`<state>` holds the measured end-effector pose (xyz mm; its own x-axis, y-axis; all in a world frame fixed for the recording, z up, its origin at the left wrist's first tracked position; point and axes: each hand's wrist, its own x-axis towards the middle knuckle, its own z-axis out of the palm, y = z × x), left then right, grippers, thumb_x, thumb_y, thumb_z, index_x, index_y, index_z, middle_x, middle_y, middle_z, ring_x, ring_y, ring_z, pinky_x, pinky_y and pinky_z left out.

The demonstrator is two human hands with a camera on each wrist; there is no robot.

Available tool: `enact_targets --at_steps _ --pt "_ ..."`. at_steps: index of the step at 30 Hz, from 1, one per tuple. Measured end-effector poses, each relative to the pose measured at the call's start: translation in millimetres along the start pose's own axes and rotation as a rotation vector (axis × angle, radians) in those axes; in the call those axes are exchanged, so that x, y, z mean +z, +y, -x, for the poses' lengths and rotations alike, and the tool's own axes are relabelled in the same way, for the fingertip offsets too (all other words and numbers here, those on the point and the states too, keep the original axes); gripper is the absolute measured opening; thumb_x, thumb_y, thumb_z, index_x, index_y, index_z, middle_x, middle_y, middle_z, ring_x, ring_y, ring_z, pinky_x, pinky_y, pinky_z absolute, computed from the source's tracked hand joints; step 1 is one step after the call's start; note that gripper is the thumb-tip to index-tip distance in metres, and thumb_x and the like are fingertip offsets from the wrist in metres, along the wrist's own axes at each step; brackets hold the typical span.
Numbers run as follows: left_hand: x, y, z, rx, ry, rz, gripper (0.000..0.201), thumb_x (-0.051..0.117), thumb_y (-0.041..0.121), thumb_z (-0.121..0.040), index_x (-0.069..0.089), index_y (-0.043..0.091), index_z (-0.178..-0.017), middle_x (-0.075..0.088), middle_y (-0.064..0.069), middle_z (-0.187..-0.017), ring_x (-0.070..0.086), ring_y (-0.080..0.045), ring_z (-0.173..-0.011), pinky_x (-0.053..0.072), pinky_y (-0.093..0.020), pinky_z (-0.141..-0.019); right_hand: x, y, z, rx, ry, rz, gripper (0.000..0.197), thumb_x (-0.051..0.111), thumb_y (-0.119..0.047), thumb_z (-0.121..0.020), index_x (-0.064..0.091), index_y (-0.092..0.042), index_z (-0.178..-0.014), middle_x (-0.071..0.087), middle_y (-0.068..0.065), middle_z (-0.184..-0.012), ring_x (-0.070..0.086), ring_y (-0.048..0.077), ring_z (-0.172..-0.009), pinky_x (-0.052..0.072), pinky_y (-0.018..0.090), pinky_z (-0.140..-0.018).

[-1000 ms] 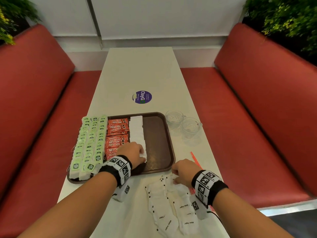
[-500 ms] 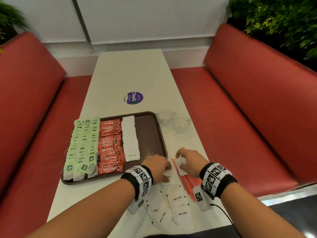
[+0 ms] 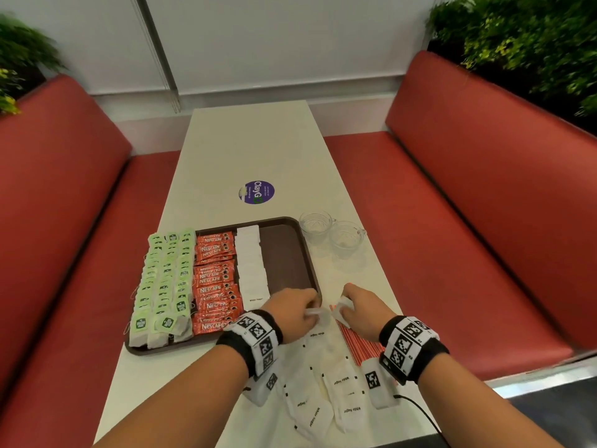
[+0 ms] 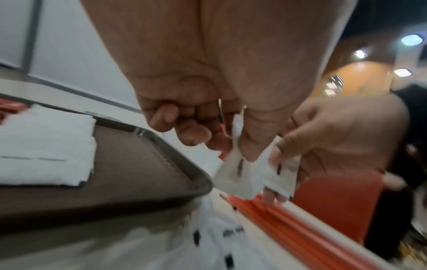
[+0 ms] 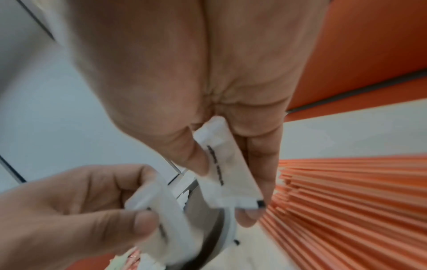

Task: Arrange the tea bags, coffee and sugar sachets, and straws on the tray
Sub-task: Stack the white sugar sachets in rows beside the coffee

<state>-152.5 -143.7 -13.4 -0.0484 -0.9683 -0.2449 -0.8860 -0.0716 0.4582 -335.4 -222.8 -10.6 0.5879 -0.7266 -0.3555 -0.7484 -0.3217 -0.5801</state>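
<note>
Both wrist views are blurred, so I cannot read the print on the sachets there, and my left hand (image 3: 295, 310) hides the near right corner of the tray (image 3: 284, 253). The straws (image 3: 357, 342) are partly covered by my right hand (image 3: 361, 310) and its wrist band.

Compared with half a second ago, my two hands have come closer together, just off that tray corner, and the left hand is now lifted from the table (image 3: 258, 150).

My left hand pinches a white sugar sachet (image 4: 235, 175) between thumb and curled fingers. My right hand pinches a second sugar sachet (image 5: 227, 164) between thumb and fingers, above the straws. Loose sugar sachets (image 3: 323, 392) lie on the table near my wrists. On the tray, tea bags (image 3: 164, 279), coffee sachets (image 3: 214, 279) and a sugar row (image 3: 252, 263) stand side by side.
</note>
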Motion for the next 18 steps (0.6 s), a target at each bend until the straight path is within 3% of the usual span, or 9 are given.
enact_targets --at_steps 3,5,8,10,14,16,18 --pt "-12.2 -15.1 15.8 -0.064 0.13 0.17 0.01 0.064 0.036 -0.089 0.054 0.033 -0.09 0.067 0.01 -0.089 0.063 -0.012 -0.081 0.054 -0.029 -0.072 3.4 -8.0 -1.4 -0.07 0.001 -0.17 0.028 0.035 0.006 -0.092 0.047 -0.019 -0.097 0.069 0.003 -0.098 0.067 0.015 -0.064 0.053 0.026 -0.059" --pt "-14.5 -23.9 23.8 -0.093 0.204 0.256 0.013 0.066 0.038 -0.089 0.054 0.034 -0.09 0.068 0.01 -0.084 0.063 -0.012 -0.076 0.054 -0.03 -0.069 4.4 -17.1 -4.4 -0.128 0.007 -0.228 0.036 0.037 0.007 -0.088 0.051 -0.025 -0.097 0.069 -0.002 -0.092 0.057 0.015 -0.062 0.048 0.031 -0.06" --pt "-14.3 -32.5 31.4 -0.113 0.283 0.362 0.014 0.068 0.037 -0.09 0.054 0.034 -0.09 0.07 0.008 -0.078 0.062 -0.014 -0.068 0.052 -0.033 -0.065 6.6 -37.1 -10.1 -0.212 0.007 -0.291 0.014 0.056 -0.016 -0.09 0.063 -0.027 -0.096 0.066 -0.005 -0.095 0.059 0.017 -0.077 0.049 0.031 -0.073" --pt "-13.6 -36.2 35.3 -0.107 0.314 0.409 0.015 0.069 0.041 -0.089 0.055 0.035 -0.092 0.07 0.009 -0.074 0.059 -0.01 -0.062 0.051 -0.032 -0.062 8.4 -47.3 -13.2 -0.248 0.011 -0.28 0.005 0.066 -0.027 -0.09 0.065 -0.023 -0.094 0.067 -0.005 -0.091 0.06 0.013 -0.078 0.048 0.027 -0.071" --pt "-15.8 -43.0 42.8 -0.099 0.357 0.461 0.023 0.065 0.054 -0.086 0.061 0.032 -0.093 0.067 0.005 -0.072 0.06 -0.012 -0.065 0.049 -0.032 -0.062 12.5 -58.1 -21.7 -0.302 0.037 -0.17 0.005 0.066 -0.023 -0.093 0.064 -0.02 -0.097 0.063 -0.005 -0.092 0.056 0.01 -0.083 0.038 0.01 -0.066" --pt "-18.7 -46.7 45.1 -0.096 0.366 0.427 0.016 0.067 0.046 -0.089 0.067 0.031 -0.094 0.066 0.008 -0.077 0.059 -0.009 -0.07 0.049 -0.031 -0.065 15.2 -59.5 -26.2 -0.327 0.023 -0.106 0.006 0.064 -0.021 -0.095 0.064 -0.02 -0.1 0.06 -0.005 -0.096 0.055 0.012 -0.087 0.036 0.008 -0.067" --pt "-21.2 -51.8 46.1 -0.106 0.376 0.395 0.006 0.07 0.037 -0.09 0.07 0.031 -0.093 0.066 0.013 -0.078 0.057 -0.005 -0.071 0.046 -0.023 -0.065 18.2 -60.1 -29.6 -0.335 0.003 -0.083 0.006 0.063 -0.021 -0.095 0.064 -0.021 -0.101 0.06 -0.006 -0.095 0.055 0.011 -0.086 0.037 0.011 -0.069"
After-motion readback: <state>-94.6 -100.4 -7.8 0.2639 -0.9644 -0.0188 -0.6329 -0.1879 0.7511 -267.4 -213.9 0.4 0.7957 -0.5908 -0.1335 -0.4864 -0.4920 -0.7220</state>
